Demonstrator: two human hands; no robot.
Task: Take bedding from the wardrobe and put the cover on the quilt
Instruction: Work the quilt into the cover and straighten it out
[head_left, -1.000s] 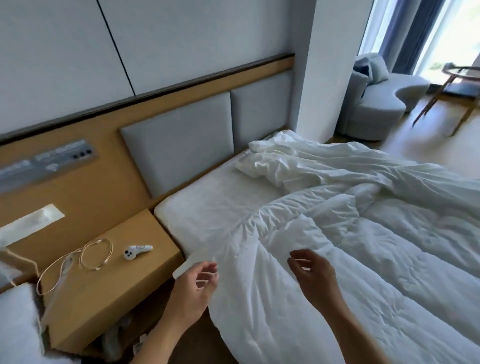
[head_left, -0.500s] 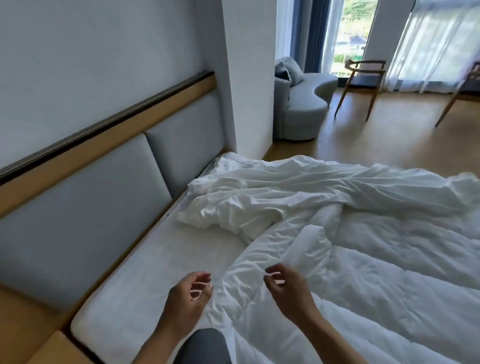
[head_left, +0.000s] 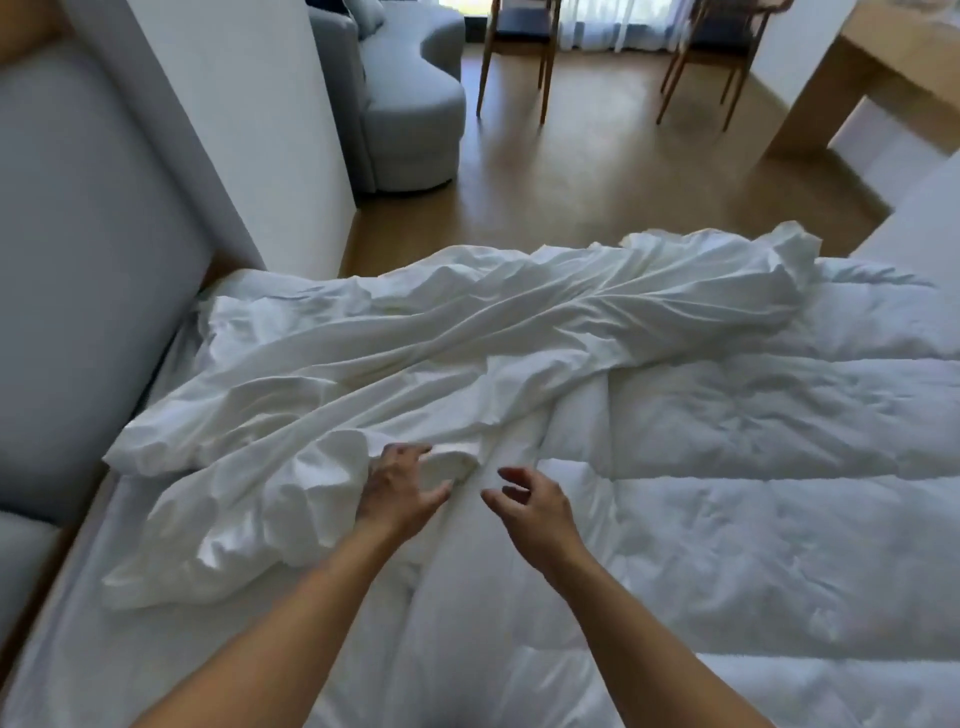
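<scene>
Two bare hands reach over the bed at 6 o'clock. The left hand is spread wide, its fingertips touching a bunched fold of the duvet cover without closing on it. The right hand hovers just beside it, fingers loosely curled, holding nothing. Smooth, white and crumpled, the cover runs from 8 to 2 o'clock across the puffy, stitched quilt. A padded grey headboard stands at 9 o'clock and a curved grey sofa at 11.
</scene>
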